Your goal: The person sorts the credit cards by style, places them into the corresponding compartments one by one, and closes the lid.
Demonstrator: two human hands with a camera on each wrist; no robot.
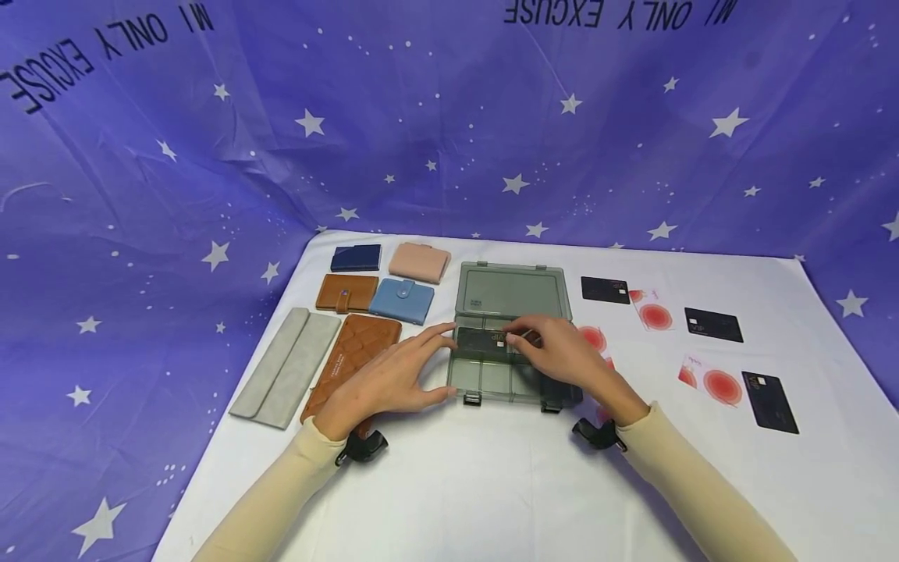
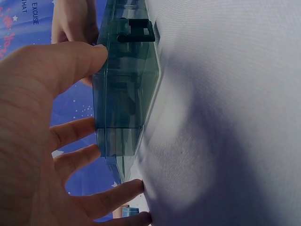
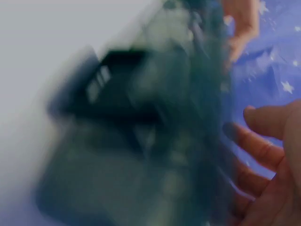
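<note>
A smoky grey-green compartment box (image 1: pixel 492 380) lies open at the middle of the white table (image 1: pixel 477 484), its lid (image 1: pixel 510 291) flat behind it. My left hand (image 1: pixel 414 371) brackets the box's left end: the index finger touches the side and the thumb sits at the front corner. In the left wrist view the thumb (image 2: pixel 70 59) presses the box wall (image 2: pixel 124 94) and the fingers are spread. My right hand (image 1: pixel 558 351) reaches over the middle row and pinches the right end of a dark card (image 1: pixel 481 339) lying in a compartment. The right wrist view is blurred, showing the box (image 3: pixel 141 132) and fingers (image 3: pixel 265 141).
Left of the box lie wallets: navy (image 1: pixel 356 257), pink (image 1: pixel 419 261), small brown (image 1: pixel 347 293), light blue (image 1: pixel 402 300), long grey (image 1: pixel 286 365) and quilted brown (image 1: pixel 354 351). To the right lie dark cards (image 1: pixel 713 324) and white cards with red circles (image 1: pixel 653 312). Blue star cloth (image 1: pixel 140 195) surrounds the table.
</note>
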